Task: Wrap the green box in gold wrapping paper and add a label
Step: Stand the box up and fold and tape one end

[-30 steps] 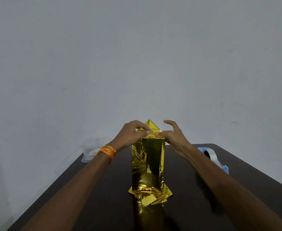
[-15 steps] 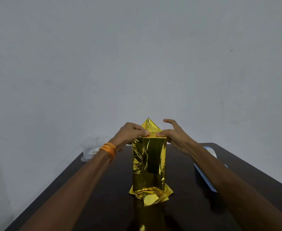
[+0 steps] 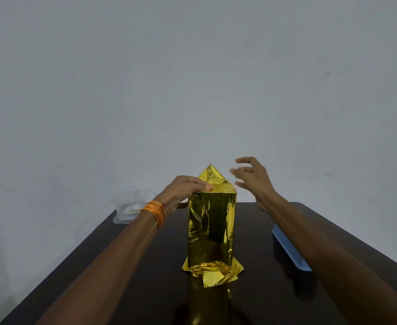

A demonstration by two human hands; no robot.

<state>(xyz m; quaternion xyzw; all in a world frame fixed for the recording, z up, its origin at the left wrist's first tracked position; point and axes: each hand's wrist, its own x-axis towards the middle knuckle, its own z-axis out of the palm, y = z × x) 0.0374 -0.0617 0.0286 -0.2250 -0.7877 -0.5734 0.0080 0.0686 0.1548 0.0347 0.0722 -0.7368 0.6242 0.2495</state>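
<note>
Box (image 3: 211, 228) (gold-wrapped, upright) under left hand (image 3: 185, 188) pressing flat; right hand (image 3: 253, 179) beside, spread, empty

Left hand (image 3: 184, 189) presses gold-wrapped box (image 3: 211, 227), right hand (image 3: 255, 180) apart

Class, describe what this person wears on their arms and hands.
Both forearms are bare, with no sleeves in view. At the wrist of the left hand sits a stack of orange thread bands, wound round several times. The right hand shows no ring, watch or glove.
</note>
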